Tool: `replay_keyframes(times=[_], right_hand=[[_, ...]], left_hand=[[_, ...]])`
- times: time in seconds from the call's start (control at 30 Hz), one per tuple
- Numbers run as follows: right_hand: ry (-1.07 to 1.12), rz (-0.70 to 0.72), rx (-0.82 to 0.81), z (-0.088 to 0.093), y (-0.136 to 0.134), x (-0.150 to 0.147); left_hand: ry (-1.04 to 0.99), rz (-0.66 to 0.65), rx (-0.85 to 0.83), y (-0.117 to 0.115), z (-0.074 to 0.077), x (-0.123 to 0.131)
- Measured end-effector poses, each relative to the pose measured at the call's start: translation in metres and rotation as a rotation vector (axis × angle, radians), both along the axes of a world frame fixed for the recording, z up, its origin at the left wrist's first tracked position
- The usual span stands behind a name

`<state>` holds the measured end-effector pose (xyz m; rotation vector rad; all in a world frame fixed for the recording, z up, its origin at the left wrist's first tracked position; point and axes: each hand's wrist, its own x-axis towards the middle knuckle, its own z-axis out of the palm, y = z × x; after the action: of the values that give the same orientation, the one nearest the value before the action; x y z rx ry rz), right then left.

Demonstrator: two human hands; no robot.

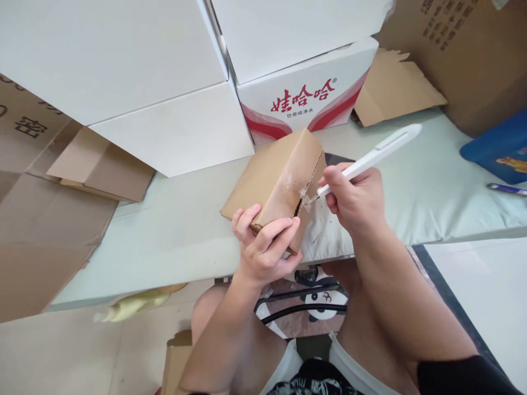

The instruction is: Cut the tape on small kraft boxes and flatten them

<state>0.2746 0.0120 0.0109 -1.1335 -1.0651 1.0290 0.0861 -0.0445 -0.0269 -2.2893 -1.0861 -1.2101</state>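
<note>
A small brown cardboard box [263, 170] is tilted on the cloth-covered bench, with clear tape over its seam and a dark gap partly open along it. My left hand [267, 244] is wrapped around the box's near corner and steadies it. In my right hand [356, 197] is a slim white utility knife [370, 156], gripped like a pen. Its thin tip meets the taped seam near the gap. How deep the tip goes cannot be made out.
White cartons [173, 129] stand stacked behind the box, one with red printing [304, 99]. Brown cardboard [49, 219] lies at left, with more cardboard [399, 88] at back right. A blue container [500, 148] and a pen [506, 189] sit at right. The bench's front edge [164, 285] is close.
</note>
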Motion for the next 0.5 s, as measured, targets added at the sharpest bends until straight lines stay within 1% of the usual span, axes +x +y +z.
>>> replay_keyframes(times=[0.07, 0.23, 0.4, 0.5], right_hand=[[-0.018, 0.036, -0.037, 0.0014, 0.0, 0.0003], [-0.024, 0.031, -0.052, 0.0051, 0.0001, 0.0007], [-0.08, 0.131, -0.074, 0.0073, -0.0028, -0.002], [-0.12, 0.132, -0.063, 0.0074, -0.0034, -0.0045]], left_hand=[[0.022, -0.007, 0.004, -0.0022, -0.0016, -0.0004], [0.039, -0.051, 0.008, -0.005, -0.0035, -0.0035], [0.033, -0.058, 0.008, -0.006, -0.0056, -0.0042], [0.028, -0.084, -0.008, -0.0073, -0.0053, -0.006]])
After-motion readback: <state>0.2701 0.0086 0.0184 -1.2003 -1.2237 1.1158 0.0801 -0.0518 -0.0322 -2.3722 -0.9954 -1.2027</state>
